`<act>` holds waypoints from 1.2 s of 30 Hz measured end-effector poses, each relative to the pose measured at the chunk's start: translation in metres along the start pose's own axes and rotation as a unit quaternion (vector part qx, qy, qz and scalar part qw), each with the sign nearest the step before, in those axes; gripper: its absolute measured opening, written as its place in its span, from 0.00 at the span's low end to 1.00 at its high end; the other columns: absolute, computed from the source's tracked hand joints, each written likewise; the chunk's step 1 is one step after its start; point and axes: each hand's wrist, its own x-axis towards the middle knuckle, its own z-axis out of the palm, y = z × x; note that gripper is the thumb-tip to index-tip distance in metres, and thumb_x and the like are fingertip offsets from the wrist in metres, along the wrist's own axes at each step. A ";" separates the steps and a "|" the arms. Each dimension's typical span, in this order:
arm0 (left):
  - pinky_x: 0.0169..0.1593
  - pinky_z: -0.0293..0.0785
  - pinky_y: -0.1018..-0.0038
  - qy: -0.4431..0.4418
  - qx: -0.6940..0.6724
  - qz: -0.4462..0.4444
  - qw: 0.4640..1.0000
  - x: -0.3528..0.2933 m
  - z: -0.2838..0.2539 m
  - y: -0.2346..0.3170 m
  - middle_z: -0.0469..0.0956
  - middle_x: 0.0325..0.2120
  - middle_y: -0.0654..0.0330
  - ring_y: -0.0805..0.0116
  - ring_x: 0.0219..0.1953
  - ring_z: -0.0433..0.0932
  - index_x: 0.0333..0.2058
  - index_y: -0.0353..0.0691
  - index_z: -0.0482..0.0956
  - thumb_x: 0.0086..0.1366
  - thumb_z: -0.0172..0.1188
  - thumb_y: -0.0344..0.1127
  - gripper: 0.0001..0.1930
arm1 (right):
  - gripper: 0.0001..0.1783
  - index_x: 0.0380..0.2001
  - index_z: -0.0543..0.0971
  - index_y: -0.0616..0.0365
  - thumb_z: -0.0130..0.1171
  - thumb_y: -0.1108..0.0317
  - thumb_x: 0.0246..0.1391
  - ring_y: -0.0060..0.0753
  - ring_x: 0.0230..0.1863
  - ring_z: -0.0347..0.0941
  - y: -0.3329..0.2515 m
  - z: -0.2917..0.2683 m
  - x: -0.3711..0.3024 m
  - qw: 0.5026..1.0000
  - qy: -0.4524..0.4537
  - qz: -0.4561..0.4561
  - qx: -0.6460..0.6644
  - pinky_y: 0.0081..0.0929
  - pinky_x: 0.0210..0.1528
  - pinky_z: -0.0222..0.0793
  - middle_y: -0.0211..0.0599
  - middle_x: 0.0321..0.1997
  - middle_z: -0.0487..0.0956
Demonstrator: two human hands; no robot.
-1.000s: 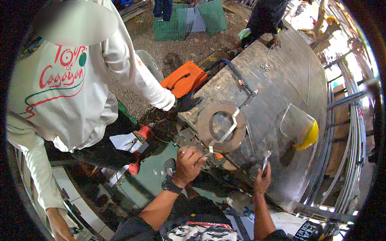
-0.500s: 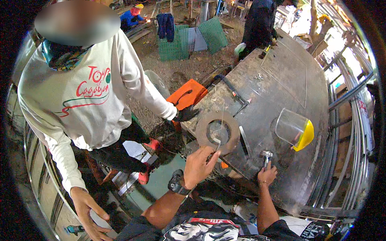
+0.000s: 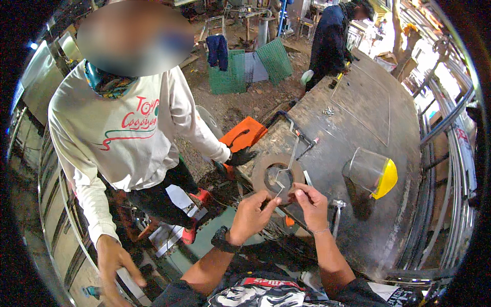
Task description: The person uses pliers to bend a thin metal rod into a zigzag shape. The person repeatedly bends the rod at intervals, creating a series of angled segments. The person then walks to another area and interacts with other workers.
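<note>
My left hand (image 3: pixel 254 214), wearing a dark wristwatch, pinches the near end of a thin bent metal rod (image 3: pixel 294 153). The zigzag rod reaches away from me over a thick rusty metal ring (image 3: pixel 262 171) at the table's near left edge. My right hand (image 3: pixel 312 207) is close beside it at the ring's near right side. Its thumb and fingers are pinched together, and what lies between them, if anything, I cannot make out. To the right of that hand a metal hammer (image 3: pixel 337 204) rests on the table, out of my grasp.
A face shield (image 3: pixel 376 171) with yellow top lies on the metal table (image 3: pixel 353 133). Behind the ring lies a dark clamp-like tool (image 3: pixel 308 146) with a cable. A co-worker's gloved hand (image 3: pixel 241 156) rests at the table's left edge near an orange sheet (image 3: pixel 244 134). Another person (image 3: pixel 332 41) works at the far end.
My right hand has let go of the hammer and moved left, close to my left hand. The bent rod has turned in my left hand. The co-worker at left appears farther right.
</note>
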 end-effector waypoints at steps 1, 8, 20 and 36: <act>0.29 0.69 0.72 0.000 -0.007 0.001 1.000 -0.004 -0.004 0.003 0.76 0.21 0.55 0.77 0.24 0.69 0.34 0.33 0.80 0.68 0.67 0.36 0.11 | 0.14 0.52 0.83 0.63 0.61 0.69 0.67 0.21 0.42 0.81 -0.010 0.009 -0.001 1.000 -0.021 -0.003 0.009 0.22 0.49 0.76 0.32 0.41 0.86; 0.28 0.67 0.67 0.013 -0.030 -0.034 0.999 -0.030 -0.028 -0.015 0.70 0.20 0.52 0.68 0.23 0.64 0.31 0.33 0.75 0.70 0.66 0.39 0.15 | 0.13 0.50 0.85 0.60 0.65 0.69 0.64 0.22 0.43 0.81 -0.056 0.050 -0.021 0.998 -0.046 -0.023 -0.045 0.22 0.48 0.76 0.35 0.44 0.87; 0.30 0.61 0.76 -0.043 -0.156 -0.106 0.981 -0.083 -0.098 -0.011 0.63 0.24 0.71 0.80 0.28 0.60 0.34 0.38 0.73 0.77 0.57 0.44 0.16 | 0.11 0.36 0.85 0.61 0.75 0.73 0.50 0.30 0.39 0.82 -0.058 0.120 -0.059 0.990 -0.047 -0.121 -0.050 0.27 0.44 0.77 0.40 0.36 0.86; 0.33 0.68 0.77 0.036 -0.326 -0.070 0.942 -0.067 -0.142 0.038 0.74 0.26 0.67 0.78 0.27 0.70 0.36 0.43 0.72 0.80 0.51 0.46 0.15 | 0.23 0.51 0.85 0.41 0.75 0.62 0.49 0.45 0.58 0.69 -0.145 0.125 -0.016 0.775 0.029 -0.553 -0.305 0.49 0.61 0.62 0.36 0.59 0.73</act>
